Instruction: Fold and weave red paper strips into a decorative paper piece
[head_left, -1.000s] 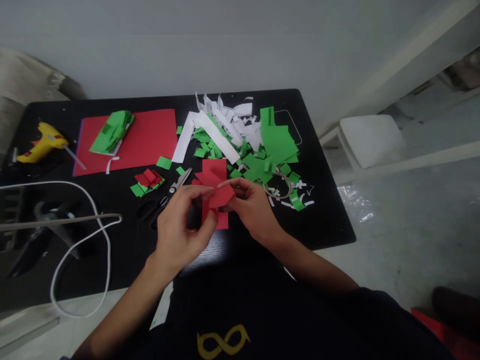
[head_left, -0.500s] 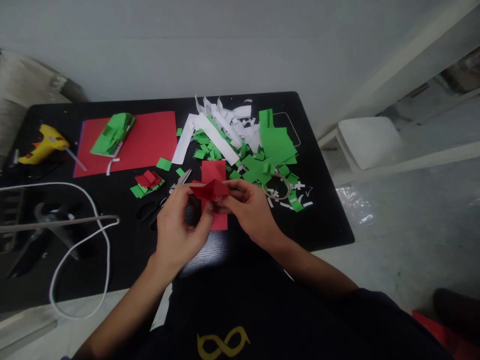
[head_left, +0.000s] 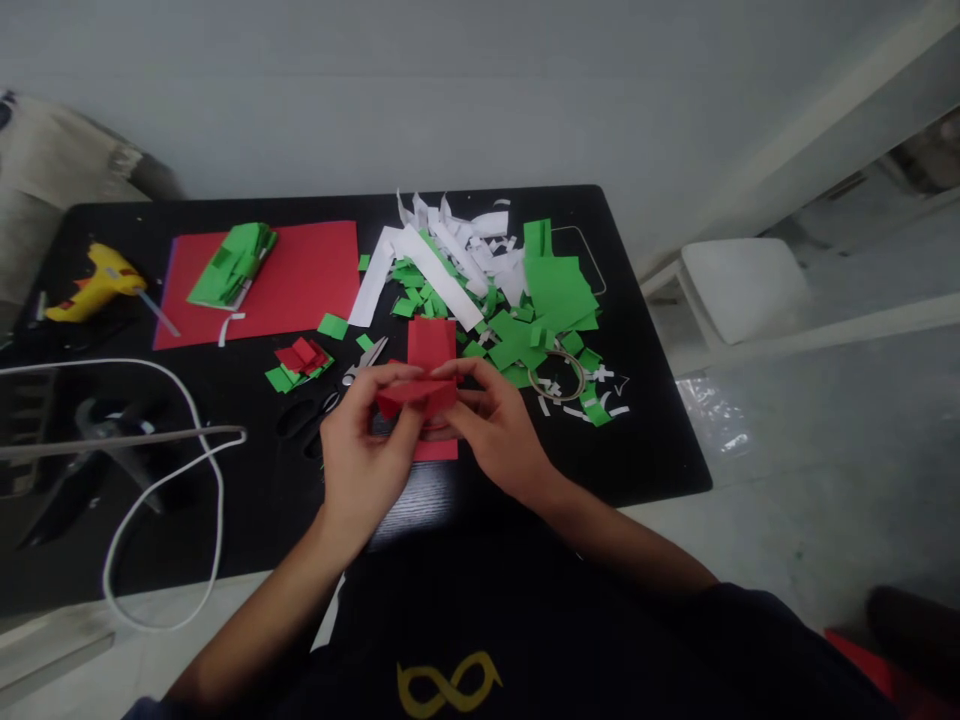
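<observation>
A small piece of folded red paper (head_left: 433, 398) is held between both hands above the middle of the table. My left hand (head_left: 367, 430) pinches its left part, thumb in front and forefinger behind. On the other side, my right hand (head_left: 495, 425) grips the right part with thumb and fingers. Beneath them lies a red paper strip (head_left: 432, 342), partly covered by the hands. Scissors (head_left: 304, 415) with black handles lie just left of my left hand, partly hidden by it.
A yellow glue gun (head_left: 101, 285) and a red sheet (head_left: 315, 280) bearing folded green paper (head_left: 232, 265) lie at left. White paper strips (head_left: 439, 275), green scraps (head_left: 555, 290) and a tape ring (head_left: 556, 375) spread across the back right. A white cable (head_left: 217, 490) loops at the front left.
The red paper in my hands has gone from a peaked, opened shape to a flatter fold. Both thumbs now press its front, and my fingertips have come closer together.
</observation>
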